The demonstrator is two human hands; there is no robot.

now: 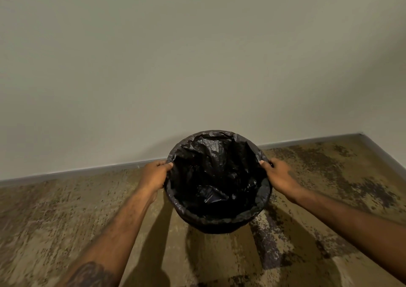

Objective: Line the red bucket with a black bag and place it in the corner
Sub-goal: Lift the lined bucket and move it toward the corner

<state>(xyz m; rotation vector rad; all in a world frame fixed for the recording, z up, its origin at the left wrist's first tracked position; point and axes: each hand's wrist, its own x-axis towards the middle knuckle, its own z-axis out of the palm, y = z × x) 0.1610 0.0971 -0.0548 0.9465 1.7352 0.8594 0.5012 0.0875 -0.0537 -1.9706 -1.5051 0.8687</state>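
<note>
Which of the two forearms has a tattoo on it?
The left forearm, at the picture's lower left, bears a dark tattoo. The right forearm looks bare where it shows.

The scene is dim and warm-toned, with a greenish-grey cast over the wall [197,55], which darkens toward the upper right. Long, soft shadows of both forearms and of the lined bucket fall toward the camera across the carpet [66,209], so the light comes from ahead and above. The black bag [217,176] shows only faint sheen on its creases. The baseboard [77,173] bows from wide-angle distortion, and the lower left corner smears with blur.
</note>
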